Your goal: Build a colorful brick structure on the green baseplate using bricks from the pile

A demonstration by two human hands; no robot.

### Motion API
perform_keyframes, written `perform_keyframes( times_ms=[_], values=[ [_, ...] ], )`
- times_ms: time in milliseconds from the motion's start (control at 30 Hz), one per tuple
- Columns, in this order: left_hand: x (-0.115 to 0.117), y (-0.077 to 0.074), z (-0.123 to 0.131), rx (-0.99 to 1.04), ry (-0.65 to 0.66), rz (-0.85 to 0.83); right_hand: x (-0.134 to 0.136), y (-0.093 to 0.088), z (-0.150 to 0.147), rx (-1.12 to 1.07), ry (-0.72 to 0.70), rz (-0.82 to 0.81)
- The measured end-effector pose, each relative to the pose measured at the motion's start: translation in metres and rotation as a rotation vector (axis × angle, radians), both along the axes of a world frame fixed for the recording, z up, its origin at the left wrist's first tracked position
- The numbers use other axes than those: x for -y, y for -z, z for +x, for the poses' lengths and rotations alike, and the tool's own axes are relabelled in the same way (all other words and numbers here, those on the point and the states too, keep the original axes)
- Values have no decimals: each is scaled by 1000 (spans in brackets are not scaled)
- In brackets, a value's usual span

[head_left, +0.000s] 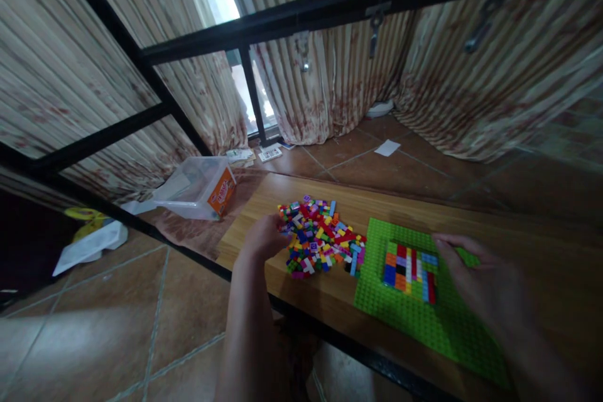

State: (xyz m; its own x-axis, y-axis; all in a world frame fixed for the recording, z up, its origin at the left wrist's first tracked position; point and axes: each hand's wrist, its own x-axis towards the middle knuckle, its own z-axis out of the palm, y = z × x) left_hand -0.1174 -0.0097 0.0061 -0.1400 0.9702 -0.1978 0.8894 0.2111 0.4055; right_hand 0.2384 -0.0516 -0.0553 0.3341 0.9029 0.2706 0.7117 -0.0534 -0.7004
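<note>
A pile of small coloured bricks (320, 239) lies on a wooden table (301, 191). To its right a green baseplate (424, 320) carries a low block of built bricks (409, 267) in several colours. My left hand (264, 239) rests at the pile's left edge with its fingers curled into the bricks; what they hold is hidden. Over the baseplate's right side hovers my right hand (485, 282), its fingers bent and close together near the built block, with nothing that I can make out in them.
A clear plastic box (200, 187) with an orange label lies on its side on a cloth left of the table. Black metal bars (330, 6) cross overhead. Striped curtains hang behind. Papers (387, 147) and a white bag (89, 245) lie on the tiled floor.
</note>
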Motion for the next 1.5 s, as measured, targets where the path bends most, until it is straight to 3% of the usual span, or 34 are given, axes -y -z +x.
perform_keyframes(
  times_ms=[400,500,600,733,867,1067,1233,1500],
  values=[
    [-5,5,11,17,28,-23,1,3,2,38,-29,27],
    [-6,5,10,81,44,9,0,2,0,-9,-22,13],
    [-5,3,14,295,113,56,0,-1,-6,-51,-34,32],
    [-4,0,38,705,261,42,7,-10,-30,-213,-105,26],
    [0,-1,72,931,373,-67,15,-23,-66,-549,-290,-19],
    [5,4,111,966,453,-88,11,-31,-86,-823,-382,-27],
    [10,10,133,1017,382,-61,8,-29,-80,-939,-316,-59],
    [19,18,155,967,308,157,8,-35,-78,-1040,-267,-81]
  ],
)
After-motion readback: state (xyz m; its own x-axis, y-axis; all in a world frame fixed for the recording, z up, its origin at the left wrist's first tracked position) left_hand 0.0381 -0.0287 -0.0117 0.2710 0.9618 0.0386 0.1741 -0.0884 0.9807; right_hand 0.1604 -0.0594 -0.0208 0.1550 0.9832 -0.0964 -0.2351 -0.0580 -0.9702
